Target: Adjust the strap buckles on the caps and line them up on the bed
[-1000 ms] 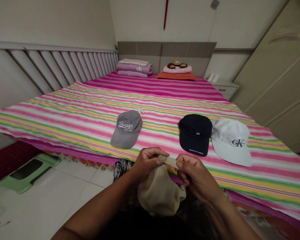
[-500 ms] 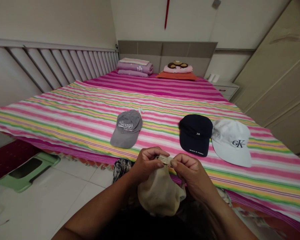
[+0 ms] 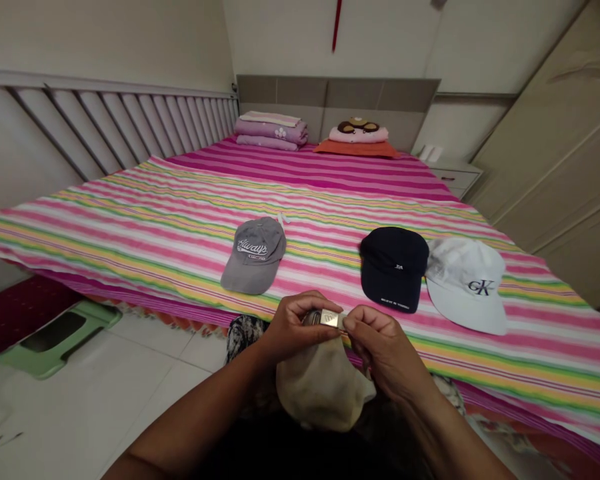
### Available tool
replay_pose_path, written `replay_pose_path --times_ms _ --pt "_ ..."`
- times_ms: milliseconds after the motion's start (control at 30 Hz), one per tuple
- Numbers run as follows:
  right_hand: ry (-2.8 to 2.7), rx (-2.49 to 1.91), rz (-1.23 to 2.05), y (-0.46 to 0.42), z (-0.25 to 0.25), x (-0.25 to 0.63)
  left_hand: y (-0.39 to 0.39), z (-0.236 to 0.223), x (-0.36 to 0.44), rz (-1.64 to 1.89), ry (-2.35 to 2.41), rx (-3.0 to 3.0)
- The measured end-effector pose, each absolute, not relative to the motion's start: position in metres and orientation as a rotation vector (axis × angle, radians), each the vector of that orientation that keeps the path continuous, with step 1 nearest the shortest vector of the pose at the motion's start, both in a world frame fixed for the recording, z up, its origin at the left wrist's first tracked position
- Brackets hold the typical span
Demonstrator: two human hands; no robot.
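A striped bed (image 3: 170, 227) spreads before me in pink, white, yellow and green, with a headboard (image 3: 285, 97) at its far end, a green stool (image 3: 65, 343) by its near left side, and a grey cap (image 3: 255, 257), navy cap (image 3: 394, 263) and white cap (image 3: 465, 280) lying on it. At the bed's near edge is a beige cap (image 3: 317, 387), plain, rounded and softly creased; my left hand (image 3: 297, 327) pinches its shiny metal buckle (image 3: 330, 318), my right hand's (image 3: 383, 343) thumb and forefinger closed on the strap just beside it.
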State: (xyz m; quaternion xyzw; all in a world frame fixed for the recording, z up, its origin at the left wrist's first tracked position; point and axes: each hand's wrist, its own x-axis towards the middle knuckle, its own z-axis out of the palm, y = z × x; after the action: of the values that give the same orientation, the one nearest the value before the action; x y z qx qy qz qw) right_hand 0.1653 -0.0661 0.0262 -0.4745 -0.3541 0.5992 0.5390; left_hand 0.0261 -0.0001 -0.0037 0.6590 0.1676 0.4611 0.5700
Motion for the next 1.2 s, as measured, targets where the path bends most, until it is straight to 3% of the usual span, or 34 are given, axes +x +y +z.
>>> replay_pose_path --times_ms 633,1200 --pt "-0.992 -1.150 1.443 -0.063 0.026 0.169 0.001 -0.002 0.024 1.084 0.448 1.674" --pt "-0.977 -1.133 1.497 -0.059 0.025 0.176 -0.002 -0.011 0.028 0.993 0.486 1.152"
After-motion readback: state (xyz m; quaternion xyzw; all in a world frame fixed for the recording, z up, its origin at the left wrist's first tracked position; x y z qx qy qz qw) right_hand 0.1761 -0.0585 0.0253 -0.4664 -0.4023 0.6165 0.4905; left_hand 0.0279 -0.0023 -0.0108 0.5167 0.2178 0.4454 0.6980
